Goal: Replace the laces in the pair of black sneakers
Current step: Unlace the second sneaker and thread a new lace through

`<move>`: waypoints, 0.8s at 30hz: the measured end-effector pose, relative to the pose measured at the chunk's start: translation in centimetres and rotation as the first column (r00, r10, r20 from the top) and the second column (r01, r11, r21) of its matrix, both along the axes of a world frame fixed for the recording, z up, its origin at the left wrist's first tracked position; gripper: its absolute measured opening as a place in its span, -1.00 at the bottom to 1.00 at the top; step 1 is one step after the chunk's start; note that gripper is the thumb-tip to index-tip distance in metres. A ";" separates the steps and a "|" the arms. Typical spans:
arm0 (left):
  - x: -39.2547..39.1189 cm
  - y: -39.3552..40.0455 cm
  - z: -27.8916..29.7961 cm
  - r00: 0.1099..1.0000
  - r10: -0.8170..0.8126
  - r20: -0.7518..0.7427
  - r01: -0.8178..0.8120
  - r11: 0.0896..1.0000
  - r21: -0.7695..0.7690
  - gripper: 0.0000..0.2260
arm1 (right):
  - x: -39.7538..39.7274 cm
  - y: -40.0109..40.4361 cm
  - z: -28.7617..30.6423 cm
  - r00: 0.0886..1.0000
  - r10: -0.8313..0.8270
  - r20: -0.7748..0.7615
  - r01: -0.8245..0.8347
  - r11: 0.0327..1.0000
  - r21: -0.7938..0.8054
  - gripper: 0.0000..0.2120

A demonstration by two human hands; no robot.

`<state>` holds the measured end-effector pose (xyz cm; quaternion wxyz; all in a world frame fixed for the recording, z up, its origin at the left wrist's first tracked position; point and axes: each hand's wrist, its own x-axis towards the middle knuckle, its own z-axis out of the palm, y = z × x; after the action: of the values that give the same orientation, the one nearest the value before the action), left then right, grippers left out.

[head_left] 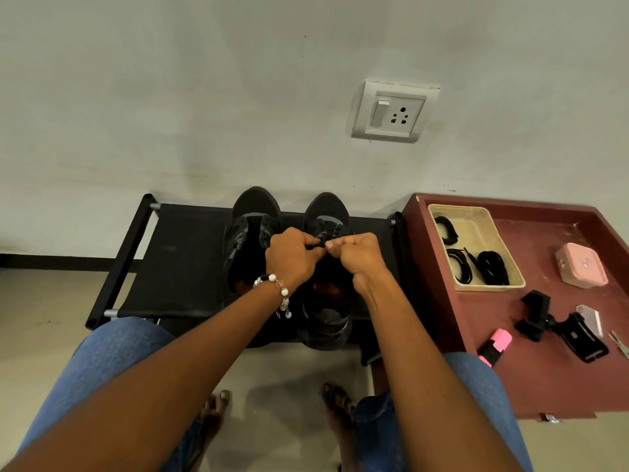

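Note:
Two black sneakers stand side by side on a low black fabric rack (pixel 177 260), toes toward the wall. The left sneaker (pixel 250 229) shows no lace in its open throat. The right sneaker (pixel 326 212) has a black lace (pixel 327 229) crossing its upper eyelets. My left hand (pixel 292 257) and my right hand (pixel 360 255) meet over the right sneaker's tongue, each with its fingers curled, pinching the black lace between them. A beige tray (pixel 476 212) on the red table holds three coiled black laces (pixel 493 267).
A dark red table (pixel 544 379) stands right of the rack with a pink box (pixel 580 269), a black clamp mount (pixel 561 327), a pink highlighter (pixel 495 347) and keys. A wall socket (pixel 391 112) is above. My knees and bare feet are below the rack.

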<state>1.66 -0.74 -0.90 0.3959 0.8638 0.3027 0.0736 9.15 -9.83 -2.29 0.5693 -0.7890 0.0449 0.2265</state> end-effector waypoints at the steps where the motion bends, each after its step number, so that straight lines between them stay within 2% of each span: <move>1: 0.0 0.0 0.0 1.000 -0.001 -0.002 0.001 1.000 -0.002 -0.78 | 0.0 -0.1 0.1 1.000 0.028 0.003 -0.028 1.000 -0.011 -0.94; 10: 0.2 0.6 0.2 0.998 -0.065 -0.008 0.065 0.997 -0.031 -0.76 | 0.5 1.6 -1.5 0.978 0.073 0.196 -0.001 0.939 -0.345 -0.89; 14: 0.2 1.0 0.1 0.996 -0.091 -0.020 0.090 0.996 -0.028 -0.75 | 0.5 1.8 -1.7 0.964 0.139 0.226 -0.037 0.914 -0.404 -0.89; 17: 0.2 1.2 0.1 0.994 -0.104 -0.027 0.105 0.994 0.017 -0.75 | 0.5 1.4 -0.9 0.923 0.264 0.279 -0.107 0.873 -0.475 -0.89; 24: 0.2 1.4 0.1 0.992 -0.127 -0.027 0.128 0.990 0.056 -0.75 | 0.8 0.7 -0.4 0.842 0.430 0.327 -0.211 0.819 -0.533 -0.80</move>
<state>1.87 0.67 -0.83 0.3713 0.8932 0.2493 0.0468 9.94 -9.10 -2.66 0.3049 -0.9299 -0.1653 0.1223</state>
